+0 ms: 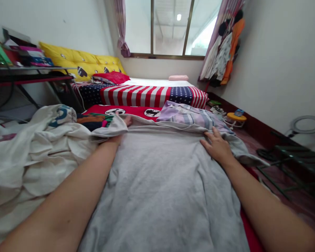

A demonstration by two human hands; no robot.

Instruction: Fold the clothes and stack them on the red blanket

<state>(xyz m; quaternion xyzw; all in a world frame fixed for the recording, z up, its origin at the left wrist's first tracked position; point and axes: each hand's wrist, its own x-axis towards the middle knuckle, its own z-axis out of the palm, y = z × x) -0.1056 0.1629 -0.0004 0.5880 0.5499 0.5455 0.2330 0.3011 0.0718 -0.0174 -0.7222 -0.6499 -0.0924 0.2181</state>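
A light grey garment (162, 182), seemingly a shirt, lies spread out in front of me, its far edge folded over in a loose band. At its far left corner is my left hand (127, 121), partly covered by a flap of the grey cloth; blur and cloth hide most of its fingers, so its grip is unclear. My right hand (218, 146) rests open on the far right part of the garment, fingers spread, with a grey sleeve (241, 147) trailing off to its right.
Cream cloth (49, 150) is heaped at left beside dark, colourful clothing (94, 120). Beyond the garment lies a lilac plaid shirt (189, 113) on a red cover (136, 111). Farther back stands a flag-patterned bed (141, 94). A yellow stool (236, 117) and dark rack (299, 161) stand right.
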